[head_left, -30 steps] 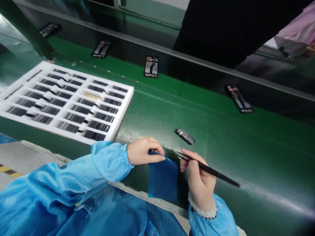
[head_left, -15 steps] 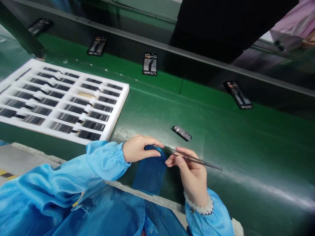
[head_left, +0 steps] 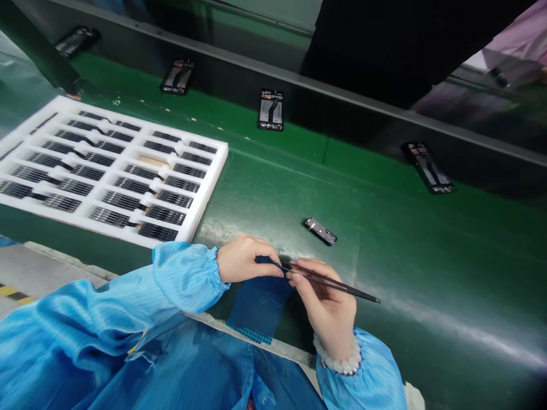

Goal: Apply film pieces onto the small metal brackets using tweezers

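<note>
My left hand (head_left: 252, 261) has its thumb and fingers closed on the far edge of a blue sheet (head_left: 258, 304) dotted with rows of small squares. The sheet bends up at that edge, and its near end reaches the front edge of the bench. In my right hand (head_left: 329, 302) is a pair of black tweezers (head_left: 337, 283), held slantwise. Their tips meet the sheet's far edge beside my left fingertips; whether anything sits between them is too small to tell. Just beyond my hands lies a small dark phone part (head_left: 320, 231) on the green bench.
A white foam tray (head_left: 208, 193) with rows of dark flex parts stands at the left. Along the back strip lie several open phone frames, among them a middle one (head_left: 270, 110) and a right one (head_left: 429, 168). A metal rail (head_left: 342, 94) runs behind them.
My left thumb and fingers have closed on the sheet's far edge, which is now raised. The right hand has brought the tweezers' tips against it. The view has shifted slightly.
</note>
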Motion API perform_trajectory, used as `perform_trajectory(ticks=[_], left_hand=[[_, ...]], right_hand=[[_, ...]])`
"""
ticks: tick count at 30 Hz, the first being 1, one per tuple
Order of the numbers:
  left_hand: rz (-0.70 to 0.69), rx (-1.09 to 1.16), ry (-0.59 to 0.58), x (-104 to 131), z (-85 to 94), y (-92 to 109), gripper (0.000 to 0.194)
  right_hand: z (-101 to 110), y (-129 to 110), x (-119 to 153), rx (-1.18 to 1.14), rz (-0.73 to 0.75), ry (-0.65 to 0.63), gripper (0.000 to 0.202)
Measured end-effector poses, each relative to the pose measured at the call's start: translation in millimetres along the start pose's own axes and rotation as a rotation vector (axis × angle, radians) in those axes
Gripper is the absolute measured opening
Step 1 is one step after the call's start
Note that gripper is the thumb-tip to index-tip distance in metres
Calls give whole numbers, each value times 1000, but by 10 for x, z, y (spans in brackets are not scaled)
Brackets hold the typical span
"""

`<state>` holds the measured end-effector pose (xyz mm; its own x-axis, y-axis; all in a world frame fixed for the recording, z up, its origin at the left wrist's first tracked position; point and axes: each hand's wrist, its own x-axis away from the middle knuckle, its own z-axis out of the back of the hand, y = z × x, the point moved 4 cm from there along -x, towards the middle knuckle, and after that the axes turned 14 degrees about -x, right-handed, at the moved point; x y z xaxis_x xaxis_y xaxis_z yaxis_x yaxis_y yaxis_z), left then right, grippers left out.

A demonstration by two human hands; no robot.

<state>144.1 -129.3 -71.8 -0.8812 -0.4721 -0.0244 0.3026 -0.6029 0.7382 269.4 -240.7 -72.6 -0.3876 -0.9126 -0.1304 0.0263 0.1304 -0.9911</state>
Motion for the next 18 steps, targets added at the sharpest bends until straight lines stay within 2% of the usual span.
perform_trajectory(ticks=[7,18], left_hand=[[9,3,-19,10,-18,4,10],[97,-11,-65,17,-51,-26,18]], right_hand=[[-37,-68,-14,76,126,-51,18],[-41,-36,1,85,139,-91,22]])
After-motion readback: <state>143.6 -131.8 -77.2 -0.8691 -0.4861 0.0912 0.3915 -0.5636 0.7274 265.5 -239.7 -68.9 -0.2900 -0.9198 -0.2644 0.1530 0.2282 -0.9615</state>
